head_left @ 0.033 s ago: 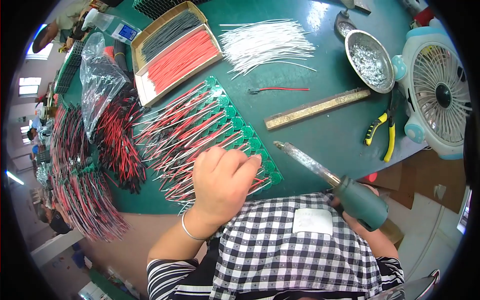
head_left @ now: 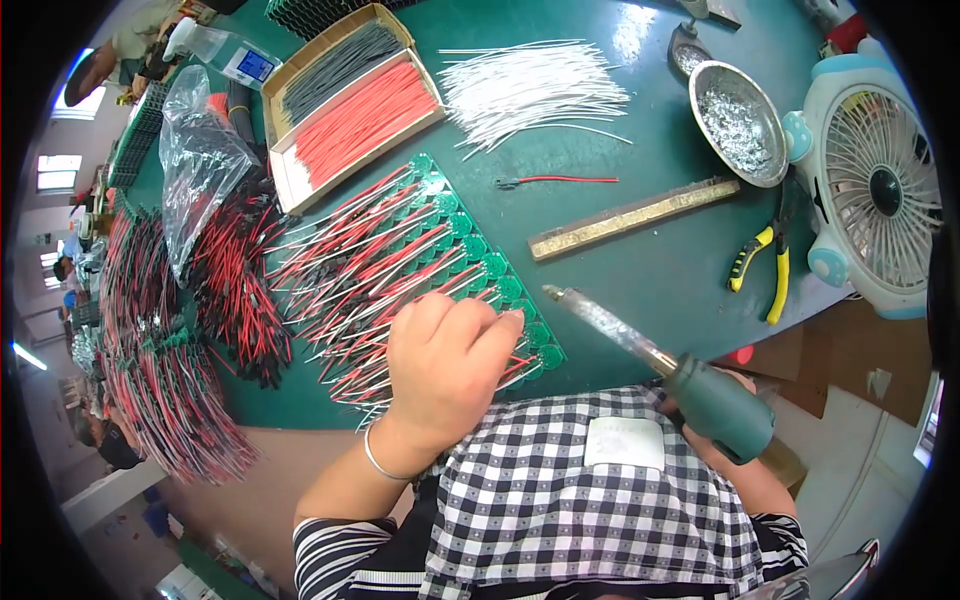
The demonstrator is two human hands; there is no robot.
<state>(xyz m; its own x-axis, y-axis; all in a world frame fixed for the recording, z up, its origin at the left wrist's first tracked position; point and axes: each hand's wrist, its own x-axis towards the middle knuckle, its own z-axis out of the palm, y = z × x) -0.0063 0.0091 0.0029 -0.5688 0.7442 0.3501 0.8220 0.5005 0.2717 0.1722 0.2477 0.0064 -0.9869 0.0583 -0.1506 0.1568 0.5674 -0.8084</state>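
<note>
green tabletop (head_left: 640,270) below: my left hand (head_left: 445,365) curls narrow over the wired circuit boards (head_left: 494,265), whether pinching i can't tell; my right hand (head_left: 706,446) grips the soldering iron (head_left: 722,408), tip (head_left: 553,292) just beside the boards.

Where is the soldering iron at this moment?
In the head view, the soldering iron is right of centre, held in the right hand, its tip just right of the green circuit boards and below the narrow bar.

Iron handle (head_left: 722,408) partly hides right hand (head_left: 706,450); left hand (head_left: 445,365) hides some wires (head_left: 360,342).
</note>
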